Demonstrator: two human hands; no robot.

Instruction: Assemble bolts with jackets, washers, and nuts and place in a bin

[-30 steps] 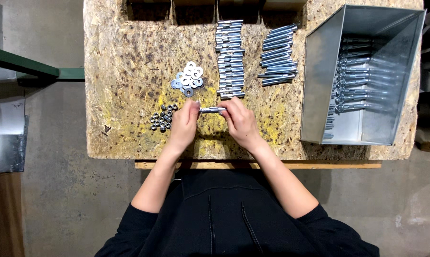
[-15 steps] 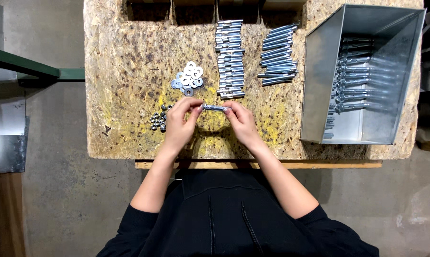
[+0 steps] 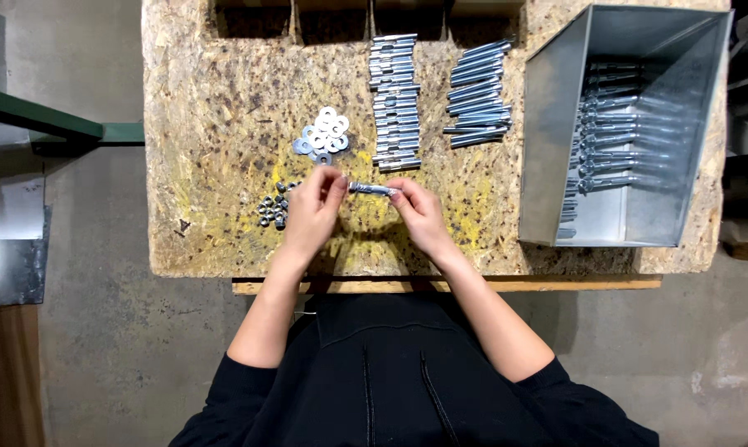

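Observation:
Both my hands meet over the chipboard table [image 3: 216,124], holding one silver bolt [image 3: 370,189] level between them. My right hand [image 3: 419,213] grips its right end. At the left end, the fingertips of my left hand [image 3: 312,211] pinch something too small to make out. Just left of that hand lies a heap of small dark nuts [image 3: 272,209]. A pile of flat washers [image 3: 322,136] sits beyond my left hand. Behind the bolt are two stacks: sleeved bolts [image 3: 394,99] and plain bolts [image 3: 476,93].
A metal bin [image 3: 556,124] at the right holds several assembled bolts [image 3: 610,132]. Open wooden compartments [image 3: 332,10] line the table's far edge. A green rail [image 3: 43,120] and a metal sheet [image 3: 9,257] stand off the left side, above a concrete floor.
My left hand has come up from the nuts to the bolt's left end. The bolt has lifted slightly and shifted with both hands.

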